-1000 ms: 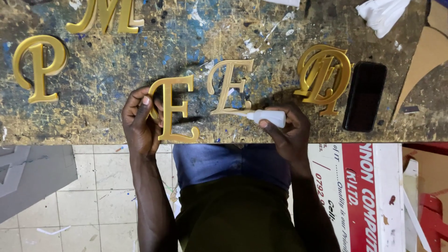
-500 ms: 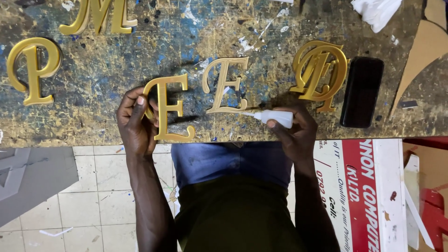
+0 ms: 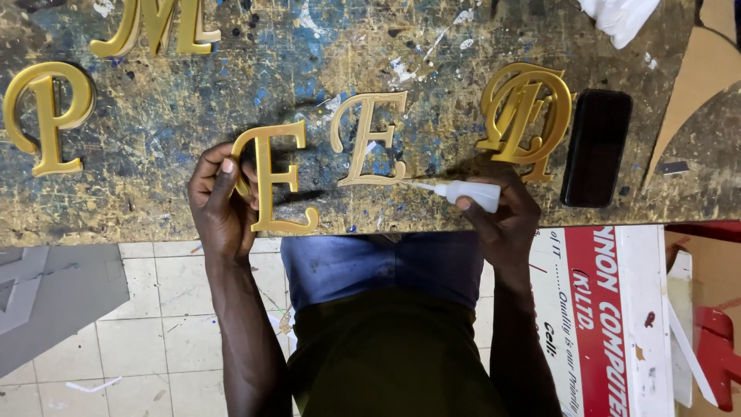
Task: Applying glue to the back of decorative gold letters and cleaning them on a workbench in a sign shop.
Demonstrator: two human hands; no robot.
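My left hand (image 3: 222,202) is curled around the left edge of a gold letter E (image 3: 272,179) lying near the front edge of the paint-spattered workbench (image 3: 154,208), while my right hand (image 3: 503,216) grips a small white squeeze bottle (image 3: 471,193), its thin nozzle pointing at the foot of a second gold E (image 3: 369,139) just beside the first. Further out I see a stack of gold letters (image 3: 526,116) above my right hand, a black phone (image 3: 594,147) beside it, and a gold P (image 3: 46,116) well to the left.
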